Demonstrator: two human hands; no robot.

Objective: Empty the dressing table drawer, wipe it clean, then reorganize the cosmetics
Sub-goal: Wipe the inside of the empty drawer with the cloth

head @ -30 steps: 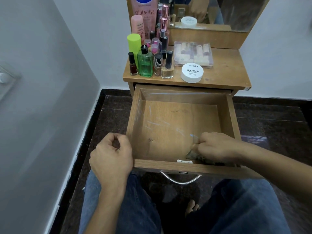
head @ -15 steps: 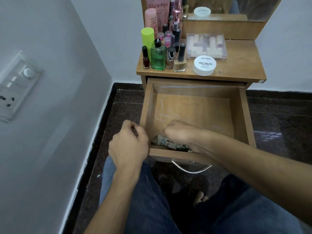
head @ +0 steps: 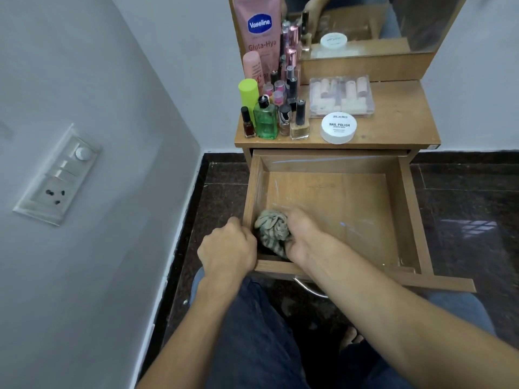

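Head: cloth (head: 271, 228), near-left corner of drawer (head: 404, 209)

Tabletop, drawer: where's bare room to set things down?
The tabletop is free right of the clear case and white tub, crowded with bottles at left. The drawer floor is bare right of the right hand gripping the cloth.

Both bare forearms reach forward. The left hand (head: 227, 249) is a fist against the drawer's (head: 408, 214) corner; the right hand (head: 304, 237) grips a cloth (head: 272, 228).
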